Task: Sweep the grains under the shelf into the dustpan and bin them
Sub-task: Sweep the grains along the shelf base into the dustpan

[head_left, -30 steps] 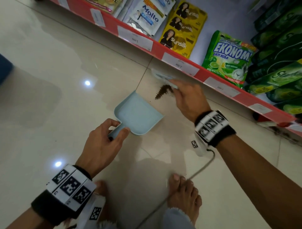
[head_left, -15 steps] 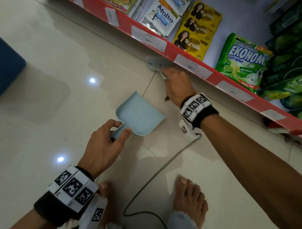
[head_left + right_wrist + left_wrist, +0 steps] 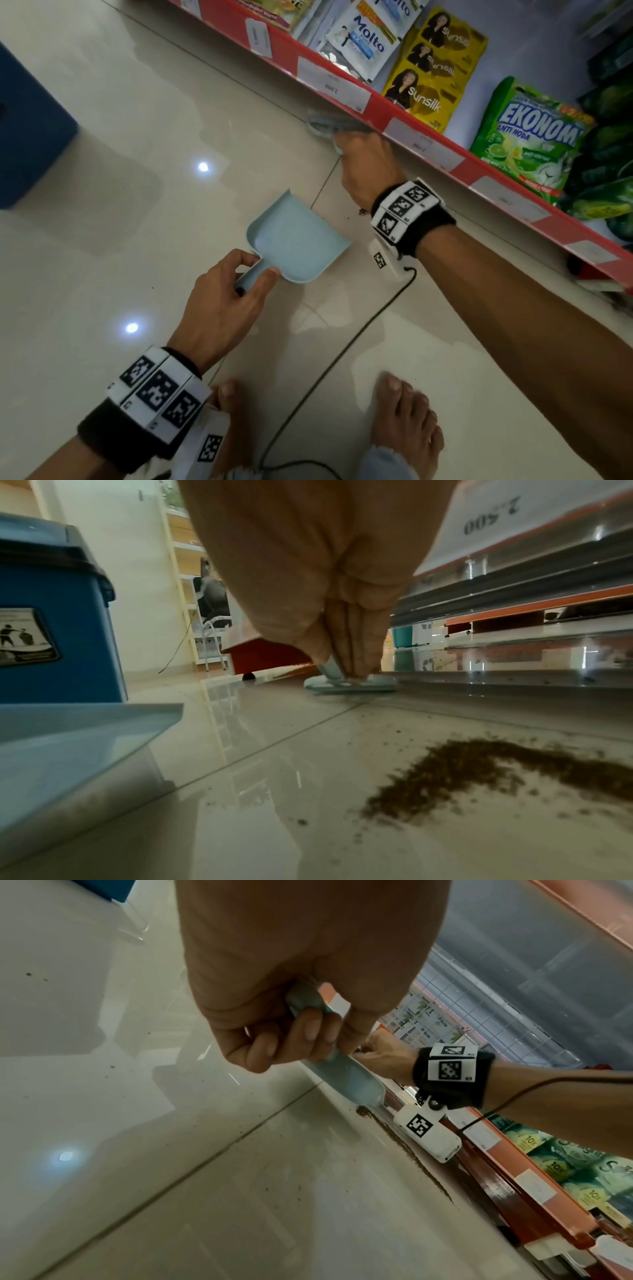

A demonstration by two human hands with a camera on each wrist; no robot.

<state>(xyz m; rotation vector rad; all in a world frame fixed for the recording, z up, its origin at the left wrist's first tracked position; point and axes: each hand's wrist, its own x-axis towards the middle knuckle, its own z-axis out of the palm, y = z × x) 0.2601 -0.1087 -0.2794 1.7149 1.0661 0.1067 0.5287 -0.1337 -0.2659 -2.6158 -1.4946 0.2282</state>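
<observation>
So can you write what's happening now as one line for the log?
left hand: holds dustpan handle | right hand: holds brush at shelf edge | grains: on floor, not in dustpan

One dustpan (image 3: pixel 294 240), one small brush (image 3: pixel 323 125), one heap of brown grains (image 3: pixel 496 767) near the shelf's front edge, one blue bin (image 3: pixel 51 610), two hands, left hand (image 3: pixel 219 308) and right hand (image 3: pixel 370 168) (each wrist banded), and two bare feet (image 3: pixel 406 421).
</observation>
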